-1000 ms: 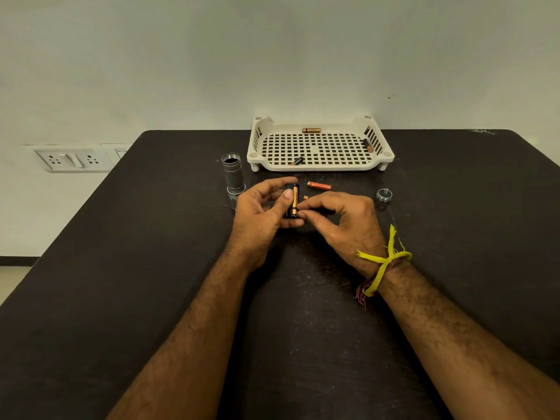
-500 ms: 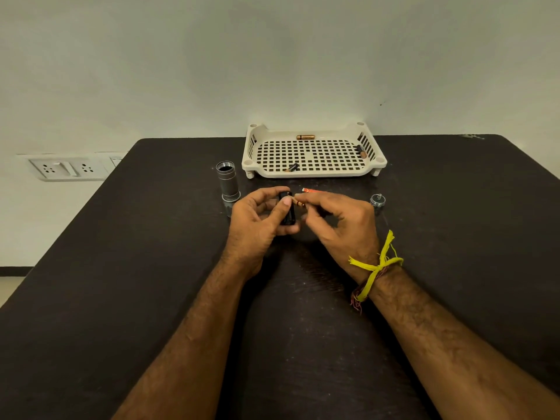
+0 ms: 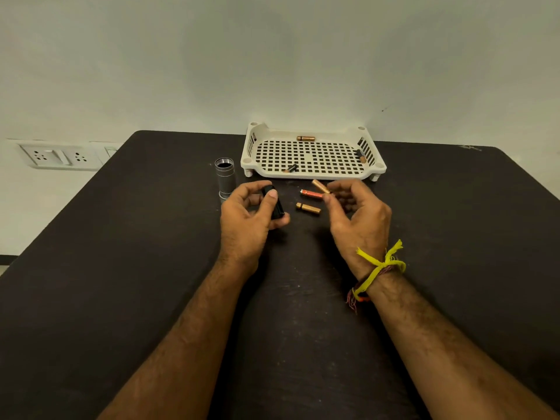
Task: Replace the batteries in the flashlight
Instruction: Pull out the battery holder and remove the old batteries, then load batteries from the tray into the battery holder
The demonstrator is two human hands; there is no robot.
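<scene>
Hands now pulled apart, our left hand [image 3: 247,218] gripping the black battery holder [image 3: 274,204], right hand [image 3: 353,213] pinching a copper battery [image 3: 320,186] freshly out, another battery [image 3: 308,208] now on the table [image 3: 121,268] between them, flashlight body [image 3: 225,177] upright left of holder.

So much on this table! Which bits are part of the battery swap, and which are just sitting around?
In use: black battery holder in left hand; gold battery in right hand; flashlight body; loose batteries; tray batteries.

Lying about: wall sockets; yellow wrist thread.
</scene>
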